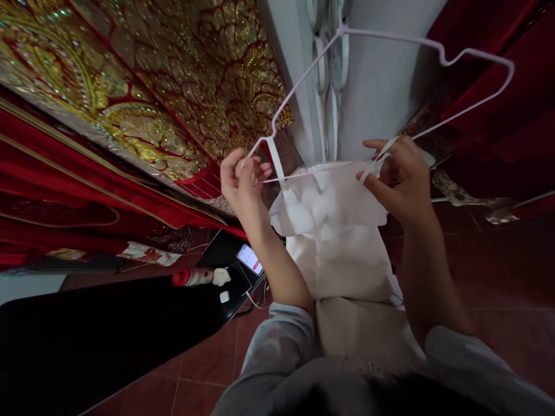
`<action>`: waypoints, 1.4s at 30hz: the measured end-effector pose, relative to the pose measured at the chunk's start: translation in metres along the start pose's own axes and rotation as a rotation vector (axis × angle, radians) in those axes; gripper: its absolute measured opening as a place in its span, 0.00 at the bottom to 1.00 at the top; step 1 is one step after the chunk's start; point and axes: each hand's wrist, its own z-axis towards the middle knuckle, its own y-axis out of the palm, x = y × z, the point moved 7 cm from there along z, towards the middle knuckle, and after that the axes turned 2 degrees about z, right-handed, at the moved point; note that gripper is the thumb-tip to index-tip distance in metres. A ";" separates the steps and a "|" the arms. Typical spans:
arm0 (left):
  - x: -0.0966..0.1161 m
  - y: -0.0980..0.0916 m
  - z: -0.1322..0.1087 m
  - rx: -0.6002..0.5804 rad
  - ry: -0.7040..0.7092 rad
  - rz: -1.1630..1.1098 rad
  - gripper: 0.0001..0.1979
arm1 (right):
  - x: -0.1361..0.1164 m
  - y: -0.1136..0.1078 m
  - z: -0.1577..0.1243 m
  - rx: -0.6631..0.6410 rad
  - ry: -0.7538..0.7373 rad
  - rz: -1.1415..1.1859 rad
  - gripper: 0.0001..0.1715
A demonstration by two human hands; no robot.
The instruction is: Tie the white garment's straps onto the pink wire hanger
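A pale pink clothes hanger (303, 79) hangs in front of me. From it drops a white garment (338, 202), with one strap (276, 158) looped over the hanger's left side. My left hand (247, 176) is curled around the hanger's lower left corner, beside that strap. In my right hand (401, 176), thumb and fingers hold the other white strap (376, 160), which is spread into a loop near the hanger's bottom bar. The garment's lower layers fall toward my body.
Gold-sequinned red clothes (208, 69) hang at the left, dark red fabric (489, 104) at the right. On a black table (108, 323) are a lit phone (250, 259), a red-capped bottle (191, 277) and a small white case (224, 297). A white scrolled metal frame (327, 86) stands behind the hanger.
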 end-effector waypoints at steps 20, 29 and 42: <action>-0.018 0.017 -0.034 -0.062 -0.050 -0.185 0.12 | 0.053 -0.104 0.030 0.658 -0.303 0.212 0.22; -0.019 0.017 -0.037 -0.070 -0.108 -0.175 0.12 | 0.053 -0.107 0.036 0.679 -0.452 0.243 0.23; -0.016 0.012 -0.026 -0.033 -0.023 -0.200 0.13 | 0.021 -0.079 0.078 0.184 0.153 -0.216 0.27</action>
